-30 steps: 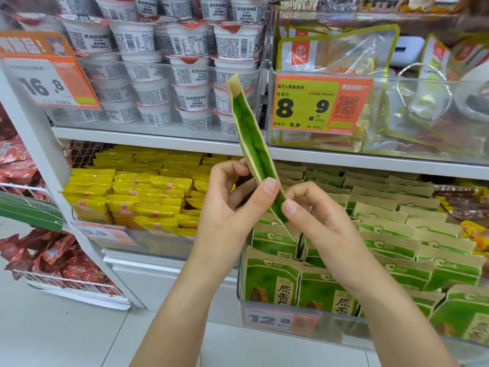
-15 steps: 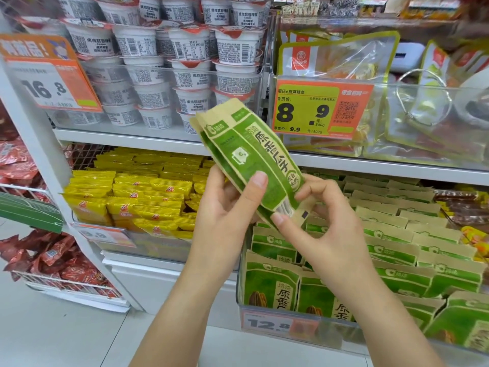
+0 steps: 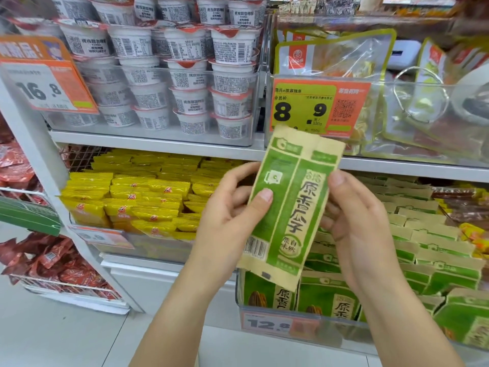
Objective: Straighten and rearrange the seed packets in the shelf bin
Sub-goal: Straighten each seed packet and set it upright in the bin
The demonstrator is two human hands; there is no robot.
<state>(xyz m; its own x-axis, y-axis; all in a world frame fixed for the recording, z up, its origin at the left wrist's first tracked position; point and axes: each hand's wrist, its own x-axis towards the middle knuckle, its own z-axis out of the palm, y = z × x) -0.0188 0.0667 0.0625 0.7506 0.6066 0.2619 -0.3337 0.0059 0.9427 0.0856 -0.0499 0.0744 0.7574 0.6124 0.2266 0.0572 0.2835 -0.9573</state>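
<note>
A green and tan seed packet (image 3: 288, 202) stands nearly upright in front of me, its back with the barcode facing the camera. My left hand (image 3: 232, 221) grips its left edge, thumb on the face. Its right edge is pinched by my right hand (image 3: 354, 223). Below and to the right lies the clear shelf bin (image 3: 267, 316), holding several rows of matching green seed packets (image 3: 434, 255), some leaning unevenly.
A bin of yellow snack packets (image 3: 137, 200) sits left of the seed bin. The upper shelf carries stacked white cups (image 3: 169, 75) and clear bags behind an orange price tag (image 3: 317, 104). Red packets (image 3: 53, 263) fill wire racks at far left. Pale floor lies below.
The packet has turned from edge-on to flat, back facing me, and dropped lower and to the right. Both hands kept hold and shifted to its sides.
</note>
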